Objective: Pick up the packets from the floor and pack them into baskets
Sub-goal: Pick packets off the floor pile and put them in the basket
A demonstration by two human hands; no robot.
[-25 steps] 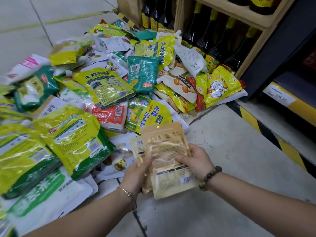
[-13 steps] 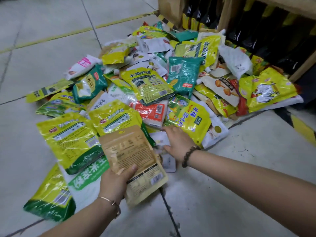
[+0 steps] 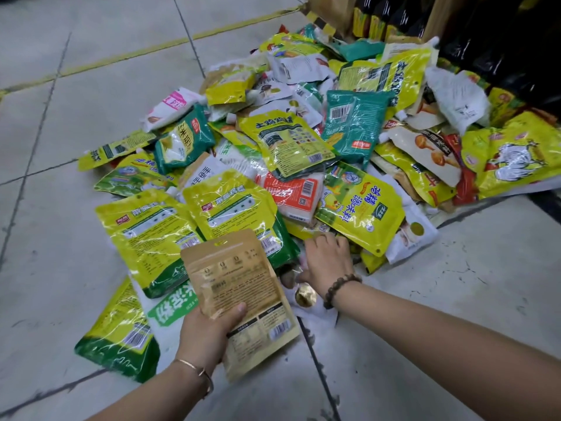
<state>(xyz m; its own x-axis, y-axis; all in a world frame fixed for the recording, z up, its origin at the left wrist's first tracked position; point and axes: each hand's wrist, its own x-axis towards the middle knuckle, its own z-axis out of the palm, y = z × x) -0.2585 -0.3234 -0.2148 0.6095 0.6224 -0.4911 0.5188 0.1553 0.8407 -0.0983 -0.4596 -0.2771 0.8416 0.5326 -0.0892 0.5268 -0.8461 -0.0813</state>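
Head view, the only one on offer. Hardly started, judging by the heap: dozens of packets (image 3: 288,147) lying in a loose, overlapping pile on the tiled floor (image 3: 76,95), spread from the near tiles right up to the foot of a wooden shelf (image 3: 331,10) stocked with dark bottles (image 3: 373,22). No basket anywhere in sight, so no telling about any packing done so far. Only one brown packet (image 3: 239,287) clearly lifted off the floor, raised over the near edge of the pile. Left to do, by this reckoning: nearly all of the gathering, and then the packing itself.

Left hand (image 3: 206,332), with a thin bangle (image 3: 194,367) at the wrist: closed round the lower part of the brown packet, thumb pressed across its printed face, other fingers hidden behind it. Packet held with its top leaning away toward the pile. Possibly a second one tucked behind; too hidden to say.

Right hand (image 3: 328,262), with a bead bracelet (image 3: 340,288) at the wrist: stretched low into the pile, back upward, fingers bent down into the gap between a yellow and green packet (image 3: 236,208) and a bright yellow packet (image 3: 361,208). Fingertips buried among the wrappers, thumb lying against a white packet (image 3: 318,314) printed with a gold disc. Cannot tell whether already pinching something or merely feeling for an edge.
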